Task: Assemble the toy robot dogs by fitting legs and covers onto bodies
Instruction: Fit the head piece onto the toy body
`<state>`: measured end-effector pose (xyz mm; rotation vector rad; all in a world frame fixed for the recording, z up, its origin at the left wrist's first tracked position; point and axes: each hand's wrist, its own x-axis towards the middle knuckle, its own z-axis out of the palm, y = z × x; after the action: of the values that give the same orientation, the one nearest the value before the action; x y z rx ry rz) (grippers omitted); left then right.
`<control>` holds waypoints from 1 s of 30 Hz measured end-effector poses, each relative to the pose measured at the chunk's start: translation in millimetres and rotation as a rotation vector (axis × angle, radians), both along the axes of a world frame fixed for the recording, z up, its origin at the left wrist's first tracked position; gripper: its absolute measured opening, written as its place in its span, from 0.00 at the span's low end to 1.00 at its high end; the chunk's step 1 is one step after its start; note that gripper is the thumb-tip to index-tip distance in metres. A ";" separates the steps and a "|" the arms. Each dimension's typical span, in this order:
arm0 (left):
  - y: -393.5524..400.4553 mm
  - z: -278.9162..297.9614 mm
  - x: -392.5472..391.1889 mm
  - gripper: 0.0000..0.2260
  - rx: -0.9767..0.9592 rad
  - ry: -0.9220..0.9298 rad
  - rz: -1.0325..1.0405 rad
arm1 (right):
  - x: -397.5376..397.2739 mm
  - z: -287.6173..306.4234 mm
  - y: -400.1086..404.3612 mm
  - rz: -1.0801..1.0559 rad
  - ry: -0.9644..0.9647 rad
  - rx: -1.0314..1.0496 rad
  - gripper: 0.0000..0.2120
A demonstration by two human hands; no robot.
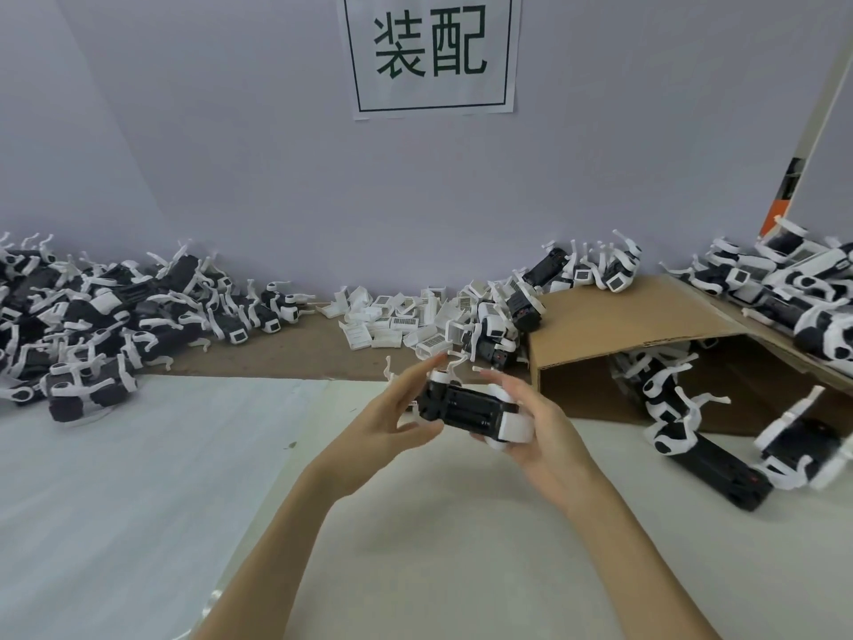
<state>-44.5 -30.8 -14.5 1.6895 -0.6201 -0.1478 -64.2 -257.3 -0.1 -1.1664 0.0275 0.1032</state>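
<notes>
Both hands are raised above the white table cover (138,478) w/ one toy dog body (466,411) held between them: the right hand (537,431) is curled under and round the body's white end, and the left hand (406,408) is set against the black end, fingers spread and only lightly bent, thumb below. The body is seen belly-up, black underside toward the camera, w/ thin white legs (454,362) sticking up at its far end. Just right of the hands, a cardboard box (614,325) is laid on its side, opening toward the viewer, w/ more black-and-white dogs (706,436) spilled from it onto the table. Farther back, approx. centre, a heap of small white covers (397,323) w/ barcode labels is piled on brown board. At far left a large pile of dog bodies w/ legs (78,325) is stacked; more are heaped on the box top at far right (794,288). On the grey wall behind, a paper sign (431,53) w/ two printed characters is fixed.
</notes>
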 end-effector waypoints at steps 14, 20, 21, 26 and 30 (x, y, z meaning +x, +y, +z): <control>-14.3 7.6 -1.9 0.19 -0.460 0.263 0.299 | -0.3 -11.2 14.8 -0.107 -0.227 -0.355 0.33; -6.2 10.3 -3.3 0.30 -0.295 0.206 0.291 | 1.3 -13.2 13.7 -0.149 -0.294 -0.253 0.27; -3.9 10.9 -4.2 0.31 -0.280 0.232 0.264 | 1.6 -12.5 15.0 -0.171 -0.276 -0.176 0.29; -11.3 7.7 -11.1 0.22 -0.046 0.227 0.038 | 2.6 -6.0 14.9 -0.173 -0.183 0.049 0.34; -28.8 4.0 -12.1 0.23 -0.026 0.156 0.129 | 2.0 -10.2 15.0 -0.047 -0.167 -0.128 0.32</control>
<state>-56.7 -59.5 -10.6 1.6699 -0.3936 -0.1766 -62.2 -242.3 -10.3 -1.2978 -0.0873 -0.0384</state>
